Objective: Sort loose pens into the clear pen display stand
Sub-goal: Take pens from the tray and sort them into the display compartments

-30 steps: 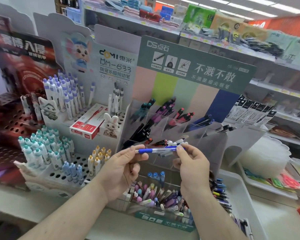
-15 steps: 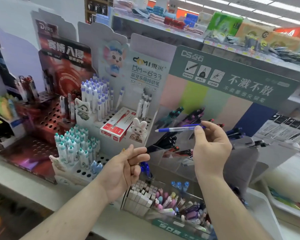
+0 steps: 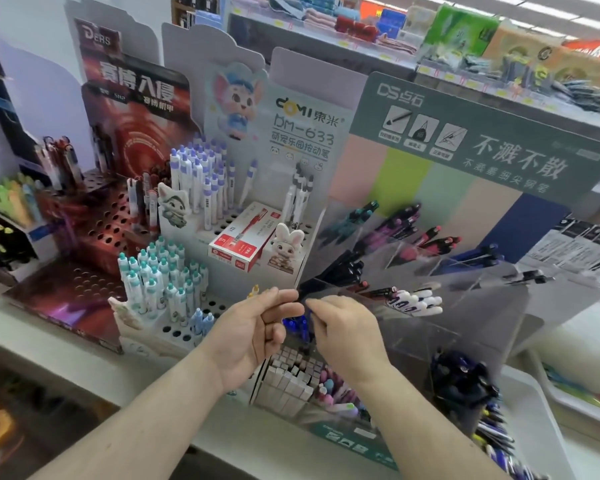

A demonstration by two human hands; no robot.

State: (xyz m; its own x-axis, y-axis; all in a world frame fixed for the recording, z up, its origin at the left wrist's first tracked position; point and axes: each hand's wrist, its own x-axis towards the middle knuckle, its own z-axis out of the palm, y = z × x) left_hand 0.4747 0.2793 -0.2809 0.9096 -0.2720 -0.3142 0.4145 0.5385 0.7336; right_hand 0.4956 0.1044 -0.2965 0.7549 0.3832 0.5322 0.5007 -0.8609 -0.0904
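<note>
Both hands are up at the front of the clear pen stand (image 3: 430, 306), meeting at its near left corner. The left hand (image 3: 253, 337) sits palm-up just left of that corner, fingers curled in, thumb and forefinger tips drawn together close to the stand's edge; whether they pinch anything there is too blurred to tell. The right hand (image 3: 347, 334) is directly in front of the stand, back of the hand to the camera, fingers bent down over the low front compartment. A cluster of blue pens (image 3: 297, 323) shows in the gap between the two hands, inside that low compartment; I cannot tell if the right hand's fingers are pinching one of them or only touching.

Higher in the stand, the angled compartments hold dark pens (image 3: 343, 268) at the left, pink-tipped ones (image 3: 426, 242) in the middle, and white patterned pens (image 3: 414, 301) lying in the tier just above the right hand. Below the hands, at the foot of the stand, a tray of grey erasers (image 3: 291, 379) sits beside pastel pens (image 3: 333, 393). Left of the stand is a white cardboard display (image 3: 302, 140) with purple-capped pens (image 3: 201, 174), teal-capped pens (image 3: 160, 275) and a red box (image 3: 238, 242). Right of the stand's foot, more loose pens (image 3: 492, 431) lie heaped in a white tray (image 3: 534, 403).
</note>
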